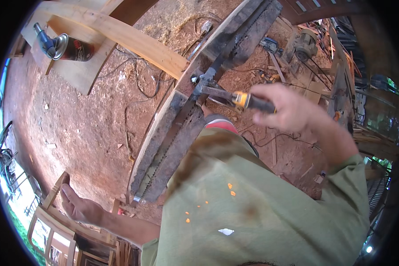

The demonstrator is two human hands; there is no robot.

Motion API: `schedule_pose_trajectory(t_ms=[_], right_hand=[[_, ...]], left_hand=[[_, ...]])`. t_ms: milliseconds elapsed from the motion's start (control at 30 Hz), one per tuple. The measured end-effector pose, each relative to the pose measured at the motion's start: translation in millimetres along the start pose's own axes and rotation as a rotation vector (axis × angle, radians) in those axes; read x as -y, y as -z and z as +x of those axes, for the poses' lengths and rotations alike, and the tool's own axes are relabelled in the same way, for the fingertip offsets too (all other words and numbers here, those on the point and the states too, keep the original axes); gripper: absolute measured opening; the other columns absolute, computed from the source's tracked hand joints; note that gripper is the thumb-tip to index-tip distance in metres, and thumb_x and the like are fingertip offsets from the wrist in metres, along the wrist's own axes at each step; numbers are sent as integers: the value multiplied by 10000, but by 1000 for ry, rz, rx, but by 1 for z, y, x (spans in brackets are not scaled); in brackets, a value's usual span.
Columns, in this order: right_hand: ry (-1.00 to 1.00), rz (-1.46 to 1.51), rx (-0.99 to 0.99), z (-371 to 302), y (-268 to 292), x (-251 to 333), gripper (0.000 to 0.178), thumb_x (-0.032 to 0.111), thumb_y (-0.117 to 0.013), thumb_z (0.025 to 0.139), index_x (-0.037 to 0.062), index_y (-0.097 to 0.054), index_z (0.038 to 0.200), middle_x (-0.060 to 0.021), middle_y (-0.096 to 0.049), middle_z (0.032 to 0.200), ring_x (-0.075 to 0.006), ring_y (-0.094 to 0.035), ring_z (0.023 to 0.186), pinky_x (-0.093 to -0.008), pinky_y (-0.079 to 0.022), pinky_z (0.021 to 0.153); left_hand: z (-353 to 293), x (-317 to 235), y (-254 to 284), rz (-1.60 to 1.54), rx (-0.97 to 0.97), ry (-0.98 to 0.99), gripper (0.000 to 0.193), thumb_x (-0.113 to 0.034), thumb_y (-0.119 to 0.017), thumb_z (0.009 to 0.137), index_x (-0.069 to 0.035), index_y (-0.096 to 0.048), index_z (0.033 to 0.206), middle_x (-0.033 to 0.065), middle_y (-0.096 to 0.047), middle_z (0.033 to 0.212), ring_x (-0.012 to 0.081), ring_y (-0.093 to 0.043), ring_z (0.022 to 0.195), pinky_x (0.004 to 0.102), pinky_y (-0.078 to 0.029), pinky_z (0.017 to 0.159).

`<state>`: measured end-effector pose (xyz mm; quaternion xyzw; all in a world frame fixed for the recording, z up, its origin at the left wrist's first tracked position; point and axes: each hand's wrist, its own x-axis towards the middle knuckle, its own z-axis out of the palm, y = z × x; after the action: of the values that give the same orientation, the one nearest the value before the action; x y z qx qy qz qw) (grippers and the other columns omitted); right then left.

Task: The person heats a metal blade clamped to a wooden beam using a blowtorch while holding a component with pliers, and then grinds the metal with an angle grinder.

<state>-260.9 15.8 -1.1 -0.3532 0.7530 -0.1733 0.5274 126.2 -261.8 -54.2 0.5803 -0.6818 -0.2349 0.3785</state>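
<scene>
My right hand (286, 106) is wrapped round the yellow-and-black handle of a hand tool (248, 101). The tool's flat grey metal end reaches to the middle of a long, weathered wooden beam (162, 150). A toothed saw blade (164, 155) runs lengthwise along this beam, with dark metal fittings (201, 84) at its middle. Whether the tool touches them I cannot tell. Out to the lower left, my left hand (79, 207) is raised with its fingers apart and nothing in it, near a wooden chair frame (62, 228).
At the upper left, a spray-type can with a blue torch head (73, 48) lies on a wooden panel (86, 73). A pale plank (137, 44) runs to the beam. Cords (139, 84) cross the sawdust-strewn ground. An electric motor (305, 44) and wood scraps lie at right.
</scene>
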Motion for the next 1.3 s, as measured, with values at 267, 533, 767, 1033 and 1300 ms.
schedule_pose_trajectory(t_ms=[267,533,767,1033,1300], right_hand=[[-110,403,-83,-23,-70,16,401,125,-660,930,40,-542,1305,-11,-592,1001,-100,-536,928,-300,-466,846],[-71,436,-92,-21,-93,20,527,59,-636,913,37,-445,1404,-84,-580,1138,-170,-555,1111,-352,-457,979],[-109,480,-80,-24,-75,11,483,35,-632,912,16,-467,1366,-84,-597,1168,-171,-570,1114,-349,-455,997],[-124,476,-97,-15,-78,13,468,46,-642,926,18,-467,1360,-72,-595,1143,-157,-566,1098,-336,-456,989],[-112,509,-139,-15,-85,20,403,41,-610,943,17,-494,1328,-80,-604,1115,-163,-569,1080,-333,-448,985]], left_hand=[[6,10,21,-68,-48,-11,318,-196,-576,1019,67,-730,1111,150,-736,1084,214,-655,1068,356,-417,1055],[14,1,17,-33,-10,-72,299,-147,-584,1013,98,-703,1135,176,-730,1093,218,-664,1050,326,-457,1019],[7,-3,14,-5,-24,-62,315,-171,-574,1020,91,-709,1131,173,-728,1110,227,-655,1070,347,-437,1039],[-4,-5,18,-40,-21,-39,325,-189,-582,1018,88,-713,1127,161,-733,1106,216,-651,1080,346,-431,1050],[-7,2,15,-14,-57,-9,290,-172,-607,1007,69,-726,1115,141,-737,1089,208,-658,1088,337,-448,1043]])
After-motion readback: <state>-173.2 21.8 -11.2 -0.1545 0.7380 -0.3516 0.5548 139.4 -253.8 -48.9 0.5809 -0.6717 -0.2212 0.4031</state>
